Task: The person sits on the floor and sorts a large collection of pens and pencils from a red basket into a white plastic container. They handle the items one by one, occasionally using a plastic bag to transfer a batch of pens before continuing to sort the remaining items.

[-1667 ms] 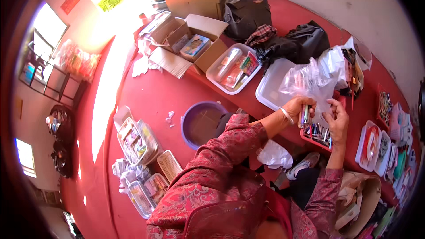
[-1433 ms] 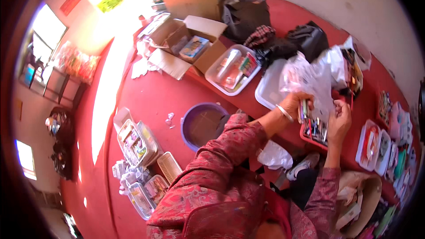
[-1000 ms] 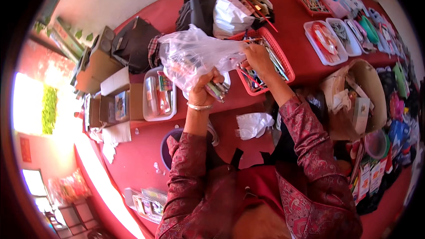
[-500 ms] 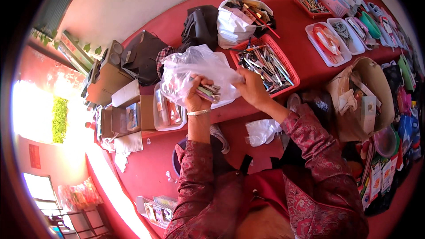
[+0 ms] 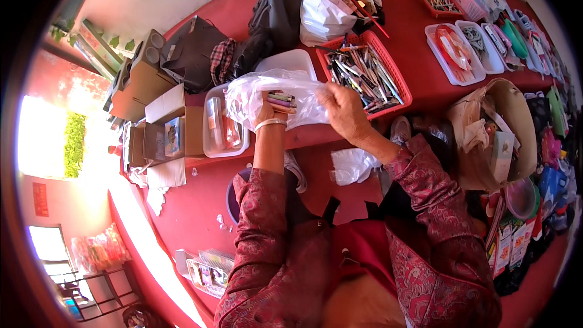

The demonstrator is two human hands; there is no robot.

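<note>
A bundle of pens or pencils [image 5: 282, 102], their ends showing, is wrapped in the fingers of my left hand [image 5: 266, 113]. That hand is inside the mouth of a thin clear plastic bag [image 5: 243, 92], and the film partly hides its fingers. With fingers pinched on the bag's right edge, my right hand [image 5: 347, 111] keeps the film stretched. Just behind the bag is an opaque white plastic tray [image 5: 297, 61]. To the right, a red mesh basket [image 5: 403, 88] is filled with pens and pencils [image 5: 364, 76].
A clear bin [image 5: 215, 149] and an opened cardboard box [image 5: 194, 124] stand to the left. Dark bags [image 5: 276, 15] and a stuffed white bag [image 5: 322, 18] lie behind. At right are white trays [image 5: 434, 42] and a large carton [image 5: 470, 170].
My left hand with the bundle has gone deeper into the bag, and the bag has been lowered. The white tray behind now shows more fully. My right hand still grips the bag's edge.
</note>
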